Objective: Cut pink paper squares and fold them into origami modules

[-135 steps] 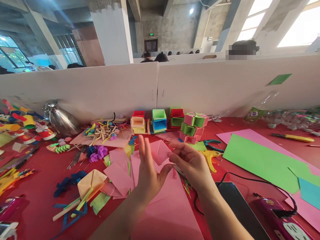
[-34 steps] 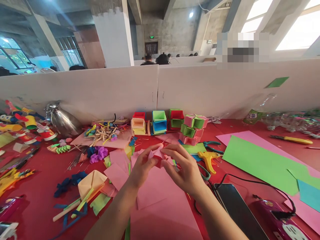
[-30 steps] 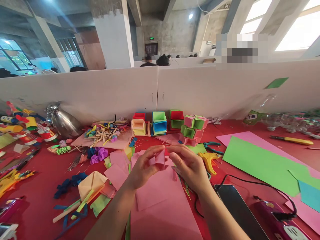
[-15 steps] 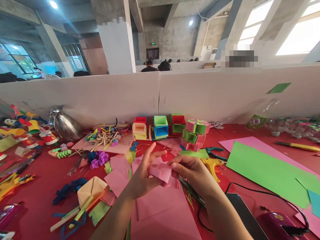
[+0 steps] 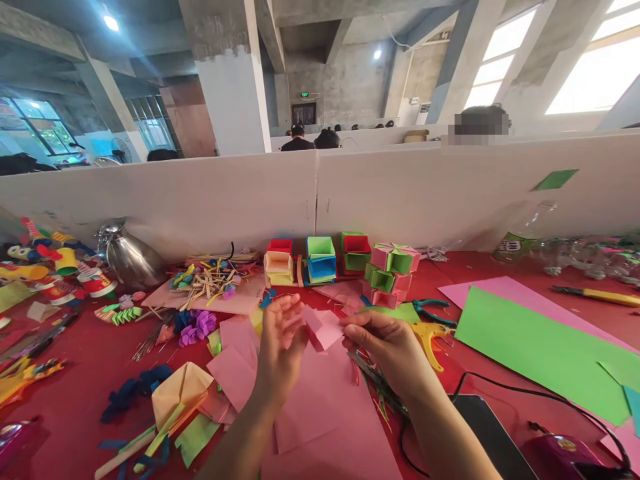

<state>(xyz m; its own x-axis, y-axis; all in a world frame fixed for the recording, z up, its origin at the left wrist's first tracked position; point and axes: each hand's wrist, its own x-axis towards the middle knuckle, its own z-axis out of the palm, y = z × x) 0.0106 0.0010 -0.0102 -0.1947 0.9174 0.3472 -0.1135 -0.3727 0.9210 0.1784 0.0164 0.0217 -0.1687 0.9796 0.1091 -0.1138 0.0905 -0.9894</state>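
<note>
A small folded pink paper box (image 5: 325, 330) is held up over pink paper sheets (image 5: 325, 407) near the middle of the red table. My right hand (image 5: 387, 343) pinches its right corner between thumb and fingers. To the left of the box is my left hand (image 5: 281, 350), its fingers loosely curled and apart; whether a fingertip touches the box I cannot tell. Scissors (image 5: 375, 380) lie partly hidden beside my right wrist. Behind my hands stand stacked paper boxes in red, blue and green (image 5: 321, 260) and a pink and green paper stack (image 5: 391, 273).
On the left are a metal jug (image 5: 130, 257), paper scraps (image 5: 183, 397) and purple paper flowers (image 5: 197, 325). Toward the right lie blue-handled pliers (image 5: 433, 310), a yellow glue gun (image 5: 430, 340), a green sheet (image 5: 540, 350), a phone (image 5: 493, 433) and a cable. A white partition (image 5: 200, 200) borders the back.
My left hand has drawn back leftward from the pink box, its fingers now more upright. The box has turned and risen slightly in my right hand's pinch.
</note>
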